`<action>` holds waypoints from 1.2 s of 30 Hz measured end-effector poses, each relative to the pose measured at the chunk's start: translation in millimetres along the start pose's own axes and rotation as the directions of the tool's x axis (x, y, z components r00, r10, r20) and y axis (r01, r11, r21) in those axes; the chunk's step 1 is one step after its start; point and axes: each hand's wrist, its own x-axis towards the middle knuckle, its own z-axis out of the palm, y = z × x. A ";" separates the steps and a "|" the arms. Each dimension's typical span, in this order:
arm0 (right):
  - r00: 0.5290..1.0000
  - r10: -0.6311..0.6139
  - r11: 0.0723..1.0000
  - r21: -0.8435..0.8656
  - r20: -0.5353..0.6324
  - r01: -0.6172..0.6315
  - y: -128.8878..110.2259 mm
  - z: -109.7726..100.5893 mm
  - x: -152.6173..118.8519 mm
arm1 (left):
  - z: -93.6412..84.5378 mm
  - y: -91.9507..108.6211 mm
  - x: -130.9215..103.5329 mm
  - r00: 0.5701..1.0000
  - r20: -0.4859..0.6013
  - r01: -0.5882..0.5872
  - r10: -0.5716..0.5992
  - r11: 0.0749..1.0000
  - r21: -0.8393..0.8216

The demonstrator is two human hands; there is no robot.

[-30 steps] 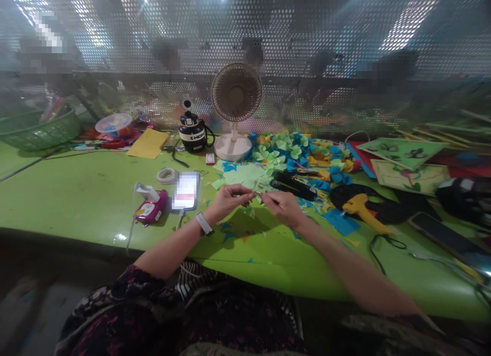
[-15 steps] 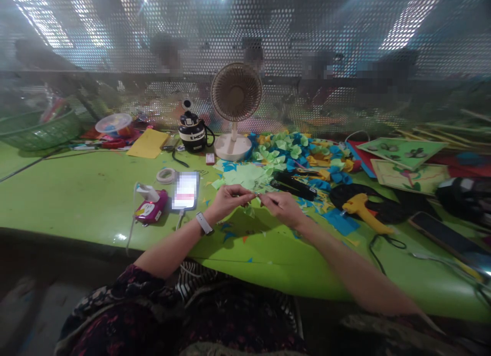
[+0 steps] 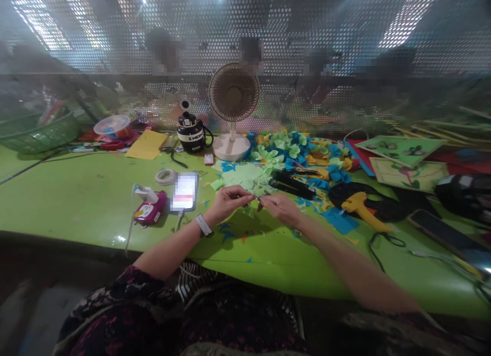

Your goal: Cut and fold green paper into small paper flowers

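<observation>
My left hand (image 3: 229, 202) is pinched on a small piece of light green paper (image 3: 248, 211), which hangs under its fingertips. The fingertips of my right hand (image 3: 279, 207) meet those of the left and are closed on something too small to make out. Both hands are above the green table (image 3: 264, 253). Just beyond them lie light green paper sheets (image 3: 245, 176), a black stapler (image 3: 293, 186) and a heap of folded green, blue and yellow paper pieces (image 3: 293, 147).
A white fan (image 3: 233, 95) and a black bottle (image 3: 191, 136) stand at the back. To the left are a lit phone (image 3: 184, 191), a tape roll (image 3: 165, 176) and a purple charging box (image 3: 151, 210). A yellow glue gun (image 3: 362, 210) and a dark phone (image 3: 445, 236) lie right.
The fingers of my right hand have shifted slightly, and a small dark shape now shows below their tips. The view has moved very slightly.
</observation>
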 end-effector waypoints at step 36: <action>0.936 -0.227 0.974 -0.049 -0.268 0.222 3.5 19.1 1.9 | 1.8 0.7 4.5 0.982 -0.181 0.015 -0.058 0.973 -0.231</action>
